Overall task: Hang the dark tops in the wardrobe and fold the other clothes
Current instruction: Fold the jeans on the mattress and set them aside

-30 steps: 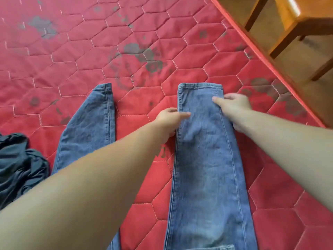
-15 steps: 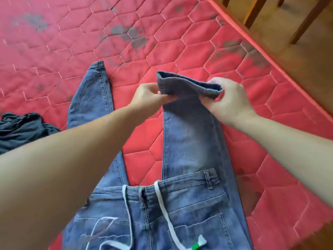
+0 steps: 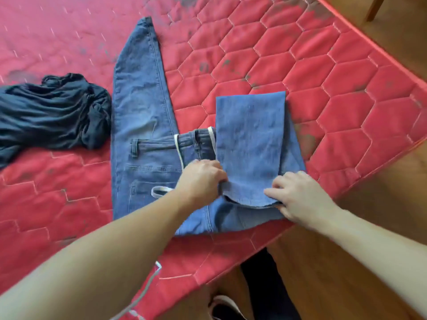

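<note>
Blue jeans lie flat on the red quilted mattress, back pockets up, a white drawstring across the waist. The right leg is folded back over the seat. Its hem sits near the mattress's front edge. My left hand pinches the hem's left corner. My right hand grips the hem's right side, fingers on top. The left leg stretches straight away from me. A crumpled dark top lies to the left of the jeans, touching neither hand.
The mattress edge runs diagonally at the right and the front, with wooden floor beyond it. A wooden chair leg stands at the top right. My dark trouser leg and shoe show below the mattress edge.
Both hands lifted the right leg's hem from the far end and brought it back toward me, laying that leg folded over the seat. The view tilted down toward the mattress's front edge.
</note>
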### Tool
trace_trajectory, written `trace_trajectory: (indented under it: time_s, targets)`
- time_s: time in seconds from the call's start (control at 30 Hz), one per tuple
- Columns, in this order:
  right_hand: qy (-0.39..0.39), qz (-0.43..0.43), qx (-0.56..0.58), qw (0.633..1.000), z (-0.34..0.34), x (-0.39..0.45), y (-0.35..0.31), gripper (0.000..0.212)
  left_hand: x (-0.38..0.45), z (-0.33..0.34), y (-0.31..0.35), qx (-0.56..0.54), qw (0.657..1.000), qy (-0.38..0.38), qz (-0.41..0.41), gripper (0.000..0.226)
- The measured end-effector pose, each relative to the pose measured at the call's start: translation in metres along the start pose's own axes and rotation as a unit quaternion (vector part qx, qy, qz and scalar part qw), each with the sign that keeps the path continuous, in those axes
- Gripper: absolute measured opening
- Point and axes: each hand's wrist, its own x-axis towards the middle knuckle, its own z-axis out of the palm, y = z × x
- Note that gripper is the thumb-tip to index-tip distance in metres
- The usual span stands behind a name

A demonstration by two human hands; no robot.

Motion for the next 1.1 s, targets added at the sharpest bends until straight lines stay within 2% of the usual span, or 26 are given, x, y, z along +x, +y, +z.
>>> trace_trajectory:
  time_s: [0.07,0.2,0.33,0.43,0.5,0.57,0.67,0.8,0.87,1.0,1.1]
  targets:
    - [0.003,0.017,-0.012,1.000,0.008,-0.016,-0.008,0.038,-0.014,0.013,0.013,0.021,1.000,-0.009,0.010,0.026]
    - [0.035,0.054,-0.043,0.997,0.010,-0.035,-0.014,0.045,-0.032,0.027,0.040,-0.044,0.995,0.044,0.074,0.032]
    - [0.006,0.101,-0.065,0.993,0.012,-0.050,-0.020,0.060,-0.039,0.051,0.051,0.007,0.999,-0.050,0.018,0.036]
    - [-0.065,0.125,-0.079,0.987,0.013,-0.054,-0.035,0.074,-0.044,0.059,0.050,0.053,0.993,-0.096,0.031,0.053]
    - [-0.102,0.122,-0.079,0.984,0.008,-0.049,-0.044,0.074,-0.046,0.053,0.047,0.028,0.992,-0.122,0.035,0.066]
    - [-0.098,0.121,-0.055,0.986,-0.002,-0.033,-0.049,0.069,-0.042,0.040,0.037,-0.064,0.992,-0.105,0.008,0.059]
    - [-0.064,0.123,-0.030,0.990,-0.020,0.015,-0.048,0.070,-0.027,0.016,0.003,-0.131,0.988,0.006,-0.080,0.042]
    - [-0.067,0.119,-0.008,0.991,-0.037,0.117,-0.038,0.049,-0.007,-0.016,-0.073,-0.112,0.969,0.087,-0.204,0.048]
    - [-0.063,0.131,0.070,0.987,-0.038,0.178,-0.033,0.045,0.004,-0.025,-0.117,-0.068,0.963,0.088,-0.246,0.054]
    - [-0.062,0.194,0.231,0.951,-0.029,0.292,-0.025,0.046,0.030,-0.022,-0.196,-0.052,0.947,0.040,-0.314,0.060]
    - [-0.062,0.236,0.333,0.911,-0.016,0.356,-0.028,0.030,0.052,-0.015,-0.242,-0.050,0.945,0.041,-0.321,0.061]
